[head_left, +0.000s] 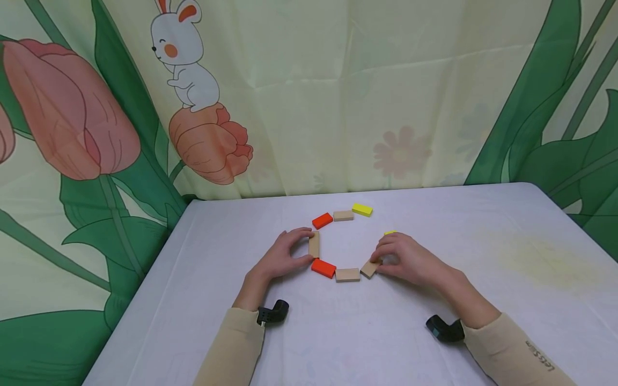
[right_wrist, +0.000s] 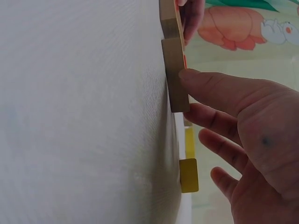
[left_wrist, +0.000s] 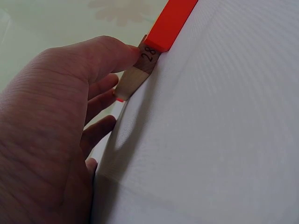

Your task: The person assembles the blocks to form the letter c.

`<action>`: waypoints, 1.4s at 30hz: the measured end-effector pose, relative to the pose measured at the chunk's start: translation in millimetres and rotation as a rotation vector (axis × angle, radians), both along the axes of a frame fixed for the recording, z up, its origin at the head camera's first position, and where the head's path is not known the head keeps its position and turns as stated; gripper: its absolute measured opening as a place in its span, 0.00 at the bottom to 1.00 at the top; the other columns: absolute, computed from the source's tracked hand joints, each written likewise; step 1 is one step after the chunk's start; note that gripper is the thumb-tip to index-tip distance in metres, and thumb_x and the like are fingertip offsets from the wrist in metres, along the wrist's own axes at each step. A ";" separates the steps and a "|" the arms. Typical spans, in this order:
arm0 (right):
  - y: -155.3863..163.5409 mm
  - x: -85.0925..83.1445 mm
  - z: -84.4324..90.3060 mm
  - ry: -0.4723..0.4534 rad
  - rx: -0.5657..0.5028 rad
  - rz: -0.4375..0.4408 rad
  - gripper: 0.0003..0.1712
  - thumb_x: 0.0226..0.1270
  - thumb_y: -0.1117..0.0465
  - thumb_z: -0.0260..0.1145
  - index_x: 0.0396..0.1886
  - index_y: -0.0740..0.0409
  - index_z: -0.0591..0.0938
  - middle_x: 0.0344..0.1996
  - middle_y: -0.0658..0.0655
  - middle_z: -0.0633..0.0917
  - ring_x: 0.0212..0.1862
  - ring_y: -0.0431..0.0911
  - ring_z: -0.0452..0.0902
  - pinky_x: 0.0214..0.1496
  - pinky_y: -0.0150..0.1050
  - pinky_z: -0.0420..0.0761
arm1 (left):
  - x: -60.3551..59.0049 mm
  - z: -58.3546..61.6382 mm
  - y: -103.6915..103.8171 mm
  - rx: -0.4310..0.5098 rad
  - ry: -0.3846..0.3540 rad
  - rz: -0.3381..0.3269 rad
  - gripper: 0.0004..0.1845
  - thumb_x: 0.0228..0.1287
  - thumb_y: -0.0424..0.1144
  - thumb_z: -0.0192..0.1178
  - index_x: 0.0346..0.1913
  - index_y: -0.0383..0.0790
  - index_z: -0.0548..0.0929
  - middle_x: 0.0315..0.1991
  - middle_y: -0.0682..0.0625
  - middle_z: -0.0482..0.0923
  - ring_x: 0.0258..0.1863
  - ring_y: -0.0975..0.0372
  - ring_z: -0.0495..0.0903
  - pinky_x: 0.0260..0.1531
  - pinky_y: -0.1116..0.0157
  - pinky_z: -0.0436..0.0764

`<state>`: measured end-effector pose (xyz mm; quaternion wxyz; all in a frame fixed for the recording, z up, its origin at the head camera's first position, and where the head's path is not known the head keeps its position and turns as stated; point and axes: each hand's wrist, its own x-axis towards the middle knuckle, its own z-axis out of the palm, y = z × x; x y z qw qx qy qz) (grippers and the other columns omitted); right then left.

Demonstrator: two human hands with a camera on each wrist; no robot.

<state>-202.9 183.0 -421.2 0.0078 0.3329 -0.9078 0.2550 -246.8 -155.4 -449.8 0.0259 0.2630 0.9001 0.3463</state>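
Several flat blocks lie in a broken ring on the white table (head_left: 434, 321). My left hand (head_left: 305, 245) pinches a wooden block (head_left: 314, 244) lengthwise between thumb and index finger on the ring's left side. In the left wrist view my thumb (left_wrist: 117, 51) presses that block's (left_wrist: 140, 70) end, marked 28, beside a red block (left_wrist: 173, 21). My right hand (head_left: 379, 264) pinches an angled wooden block (head_left: 369, 268) at the ring's near right; its thumb (right_wrist: 196, 77) touches the block (right_wrist: 175, 79). A yellow block (right_wrist: 188, 175) lies under the fingers.
Other ring blocks are a red one (head_left: 322, 220), a wooden one (head_left: 343, 215) and a yellow one (head_left: 362, 209) at the back, then a red one (head_left: 323, 268) and a wooden one (head_left: 347, 275) in front. A flower-print curtain (head_left: 309, 107) hangs behind the table.
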 end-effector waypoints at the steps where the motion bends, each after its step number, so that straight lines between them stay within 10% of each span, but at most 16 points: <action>1: 0.0 0.0 0.0 0.003 0.000 0.001 0.09 0.59 0.63 0.77 0.39 0.46 0.90 0.39 0.41 0.82 0.49 0.46 0.76 0.59 0.53 0.75 | 0.0 0.2 0.0 0.000 0.000 -0.001 0.29 0.63 0.41 0.68 0.66 0.42 0.77 0.69 0.48 0.71 0.71 0.56 0.65 0.75 0.48 0.46; 42: -2.3 2.0 0.7 -0.019 0.000 -0.011 0.09 0.60 0.62 0.77 0.38 0.43 0.89 0.39 0.40 0.81 0.49 0.45 0.75 0.57 0.52 0.76 | 0.5 1.7 0.7 -0.009 -0.016 0.001 0.30 0.63 0.42 0.68 0.68 0.43 0.76 0.70 0.48 0.70 0.72 0.56 0.63 0.76 0.50 0.45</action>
